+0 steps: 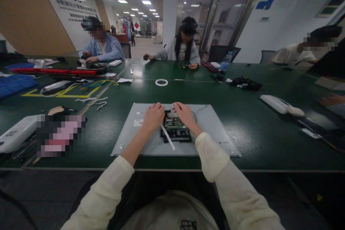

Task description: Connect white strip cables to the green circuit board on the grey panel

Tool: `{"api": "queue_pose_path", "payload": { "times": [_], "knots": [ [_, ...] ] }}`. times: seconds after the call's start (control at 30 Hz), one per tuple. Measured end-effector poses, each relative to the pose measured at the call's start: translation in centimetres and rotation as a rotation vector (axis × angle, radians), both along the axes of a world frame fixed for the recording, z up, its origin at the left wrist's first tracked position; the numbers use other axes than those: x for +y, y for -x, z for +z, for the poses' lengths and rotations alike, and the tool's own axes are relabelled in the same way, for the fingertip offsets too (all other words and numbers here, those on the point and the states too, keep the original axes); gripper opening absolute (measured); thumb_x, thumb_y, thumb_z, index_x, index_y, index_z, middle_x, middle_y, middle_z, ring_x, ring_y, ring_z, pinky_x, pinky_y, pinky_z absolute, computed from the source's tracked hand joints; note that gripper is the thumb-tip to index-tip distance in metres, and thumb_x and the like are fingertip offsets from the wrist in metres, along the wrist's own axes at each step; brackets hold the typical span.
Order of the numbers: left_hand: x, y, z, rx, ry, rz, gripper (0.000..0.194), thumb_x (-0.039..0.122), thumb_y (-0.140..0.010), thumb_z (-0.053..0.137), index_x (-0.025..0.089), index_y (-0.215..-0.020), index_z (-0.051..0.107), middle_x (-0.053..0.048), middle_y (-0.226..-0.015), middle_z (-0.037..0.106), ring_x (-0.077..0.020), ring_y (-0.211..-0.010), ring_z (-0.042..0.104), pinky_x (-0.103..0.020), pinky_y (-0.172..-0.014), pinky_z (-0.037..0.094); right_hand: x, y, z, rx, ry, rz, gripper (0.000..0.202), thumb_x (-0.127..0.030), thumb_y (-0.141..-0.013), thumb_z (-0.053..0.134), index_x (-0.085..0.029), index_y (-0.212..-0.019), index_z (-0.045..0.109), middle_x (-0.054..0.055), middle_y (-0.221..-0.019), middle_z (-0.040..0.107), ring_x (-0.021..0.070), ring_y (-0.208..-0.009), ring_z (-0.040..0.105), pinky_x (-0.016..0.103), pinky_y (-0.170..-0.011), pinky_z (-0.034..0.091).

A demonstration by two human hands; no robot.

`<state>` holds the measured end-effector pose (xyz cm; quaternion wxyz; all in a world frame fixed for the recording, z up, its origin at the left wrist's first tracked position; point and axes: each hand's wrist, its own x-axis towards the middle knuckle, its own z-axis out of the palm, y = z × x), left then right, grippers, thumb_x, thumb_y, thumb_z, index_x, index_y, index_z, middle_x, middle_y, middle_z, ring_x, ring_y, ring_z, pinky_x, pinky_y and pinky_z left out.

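Observation:
A flat grey metal panel lies in front of me on the green table. On its middle sits a black plastic frame with a green circuit board in it. My left hand is at the left upper side of the board, its fingers curled and their tips hidden. My right hand is bent over the board's far right edge, fingers drawn together; what they hold is too small to tell. A white flat ribbon cable slants from beside my left hand toward the panel's near edge.
A white tape roll lies beyond the panel. Pliers, wires and a white device are at left. Another white device and a black bundle are at right. Several people sit around the table.

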<state>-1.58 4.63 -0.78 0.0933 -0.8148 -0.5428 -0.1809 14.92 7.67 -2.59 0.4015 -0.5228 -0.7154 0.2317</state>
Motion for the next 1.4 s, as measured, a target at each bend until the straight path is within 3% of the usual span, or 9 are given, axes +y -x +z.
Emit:
{"api": "queue_pose_path", "payload": {
  "times": [0.13,0.3,0.4,0.5,0.6,0.67,0.77,0.93,1.4],
  "knots": [
    [-0.5,-0.3,0.3,0.147,-0.083,-0.124,0.022,0.014,-0.088,0.038,0.016,-0.089,0.060,-0.012,-0.094,0.055,-0.0262,-0.096,0.050,-0.039,-0.079,0.037,-0.2,0.2,0.5,0.232,0.198,0.019,0.050,-0.057,-0.087,0.035,-0.016,-0.092,0.063,0.004,-0.070,0.066,0.0127,-0.058,0.062,0.019,-0.047,0.042],
    [-0.2,-0.5,-0.5,0.166,-0.158,-0.167,0.017,0.014,-0.087,0.042,0.015,-0.087,0.060,-0.011,-0.090,0.058,-0.0253,-0.091,0.053,-0.038,-0.076,0.039,-0.3,0.0,0.4,0.188,0.151,0.031,0.026,-0.037,-0.072,0.063,-0.014,-0.083,0.066,0.002,-0.061,0.064,0.0119,-0.052,0.059,0.019,-0.046,0.042],
    [0.3,-0.2,-1.0,-0.065,-0.107,-0.182,0.018,0.018,-0.086,0.043,0.016,-0.096,0.059,-0.010,-0.098,0.061,-0.0229,-0.095,0.054,-0.036,-0.081,0.041,-0.3,-0.2,0.5,0.331,0.145,0.069,0.024,-0.035,-0.069,0.064,-0.014,-0.081,0.065,0.001,-0.063,0.063,0.0119,-0.055,0.059,0.021,-0.049,0.046],
    [1.0,0.4,-1.1,-0.439,0.025,-0.215,0.024,0.022,-0.086,0.042,0.016,-0.103,0.057,-0.007,-0.104,0.063,-0.0187,-0.097,0.056,-0.030,-0.083,0.042,-0.3,-0.2,0.8,0.441,0.173,0.129,0.028,-0.038,-0.068,0.065,-0.014,-0.082,0.064,0.002,-0.067,0.062,0.0126,-0.060,0.059,0.022,-0.053,0.049],
    [1.8,0.9,-1.1,-0.712,0.195,-0.195,0.030,0.029,-0.088,0.035,0.016,-0.093,0.062,-0.004,-0.093,0.066,-0.0159,-0.088,0.059,-0.026,-0.079,0.043,-0.4,-0.1,1.0,0.407,0.155,0.166,0.028,-0.039,-0.070,0.063,-0.015,-0.082,0.064,0.001,-0.070,0.063,0.0112,-0.059,0.057,0.022,-0.055,0.048],
    [2.2,1.3,-1.1,-0.776,0.290,-0.165,0.035,0.036,-0.087,0.035,0.016,-0.079,0.063,-0.002,-0.077,0.065,-0.0153,-0.077,0.058,-0.024,-0.072,0.043,-0.5,-0.1,1.0,0.326,0.116,0.163,0.027,-0.039,-0.073,0.060,-0.015,-0.083,0.065,0.001,-0.071,0.063,0.0101,-0.057,0.055,0.022,-0.055,0.046],
    [2.7,1.7,-1.5,-0.797,0.386,-0.144,0.033,0.041,-0.079,0.045,0.015,-0.065,0.060,0.001,-0.059,0.056,-0.0128,-0.061,0.052,-0.023,-0.060,0.039,-0.6,0.0,1.0,0.163,0.047,0.123,0.023,-0.036,-0.077,0.057,-0.016,-0.083,0.067,0.000,-0.071,0.064,0.0098,-0.056,0.054,0.021,-0.056,0.042],
    [3.0,1.9,-2.3,-0.838,0.429,-0.141,0.027,0.039,-0.070,0.052,0.015,-0.060,0.057,0.003,-0.055,0.052,-0.0107,-0.057,0.047,-0.021,-0.055,0.035,-0.7,0.1,0.9,-0.085,-0.065,0.053,0.016,-0.027,-0.078,0.057,-0.017,-0.079,0.069,0.001,-0.073,0.066,0.0110,-0.064,0.054,0.021,-0.062,0.037],
    [2.8,1.7,-2.8,-0.457,0.266,0.087,0.017,0.026,-0.074,0.049,0.017,-0.067,0.061,-0.002,-0.063,0.061,-0.0156,-0.063,0.054,-0.025,-0.059,0.035,0.3,0.6,-0.6,-0.242,0.043,-0.048,0.011,-0.021,-0.073,0.060,-0.018,-0.078,0.069,0.002,-0.076,0.068,0.0130,-0.071,0.060,0.021,-0.067,0.040]
  ]
}}
